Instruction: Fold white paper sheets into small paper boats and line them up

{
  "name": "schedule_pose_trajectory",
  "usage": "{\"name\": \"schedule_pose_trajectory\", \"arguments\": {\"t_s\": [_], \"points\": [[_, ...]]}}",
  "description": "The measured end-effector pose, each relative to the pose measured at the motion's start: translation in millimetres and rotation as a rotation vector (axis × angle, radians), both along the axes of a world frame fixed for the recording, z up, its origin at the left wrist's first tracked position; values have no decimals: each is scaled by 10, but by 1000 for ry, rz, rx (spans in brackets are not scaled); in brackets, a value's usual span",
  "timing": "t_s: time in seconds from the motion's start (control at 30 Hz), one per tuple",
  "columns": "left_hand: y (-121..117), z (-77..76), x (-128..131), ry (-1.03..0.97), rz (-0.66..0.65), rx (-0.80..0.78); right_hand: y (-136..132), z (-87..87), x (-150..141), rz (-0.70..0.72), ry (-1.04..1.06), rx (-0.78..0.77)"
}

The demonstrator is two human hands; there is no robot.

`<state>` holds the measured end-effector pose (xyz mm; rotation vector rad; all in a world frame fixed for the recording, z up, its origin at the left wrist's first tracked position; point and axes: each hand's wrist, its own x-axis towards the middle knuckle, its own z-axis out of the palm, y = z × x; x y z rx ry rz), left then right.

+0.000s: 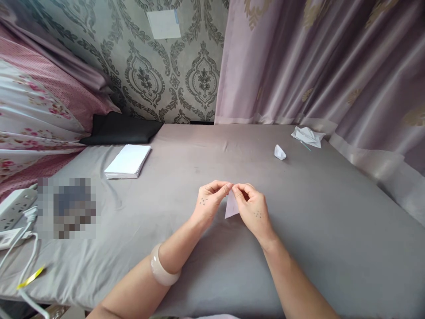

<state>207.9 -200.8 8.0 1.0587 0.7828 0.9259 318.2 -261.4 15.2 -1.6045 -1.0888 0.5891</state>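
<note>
Between my two hands, above the middle of the grey sheet, is a small folded piece of white paper (pixel 231 207) with a pointed lower corner. My left hand (pixel 212 198) pinches its top edge between thumb and forefinger. My right hand (pixel 251 204) pinches the same edge right beside it, the fingertips of both hands nearly touching. Part of the paper is hidden behind my right hand. A pale bangle (pixel 162 266) circles my left forearm.
A stack of white paper (pixel 128 160) lies at the left, near a black folded cloth (pixel 122 128). At the right are a small folded paper shape (pixel 280 152), crumpled white paper (pixel 308 136) and a thin green stick (pixel 305 145). A power strip (pixel 16 206) with cables sits at the left edge.
</note>
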Motion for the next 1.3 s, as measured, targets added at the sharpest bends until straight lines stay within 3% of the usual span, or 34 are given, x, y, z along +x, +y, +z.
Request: {"name": "schedule_pose_trajectory", "arguments": {"t_s": [0.2, 0.43, 0.6, 0.77, 0.93, 1.3], "points": [[-13, 43, 17, -34, 99, -58, 12, 5, -21, 51, 87, -47], [13, -11, 10, -69, 12, -83, 14, 9, 5, 42, 31, -37], [25, -30, 8, -87, 25, -104, 4, -4, 26, 28, -76, 2], [45, -1, -5, -166, 11, -160, 16, 33, 78, -42, 161, -75], [46, 19, -7, -221, -12, -226, 19, 80, 69, 160, 467, -85], [25, 4, 5, -109, 1, -178, 44, -31, 53, 47, 420, -66]]}}
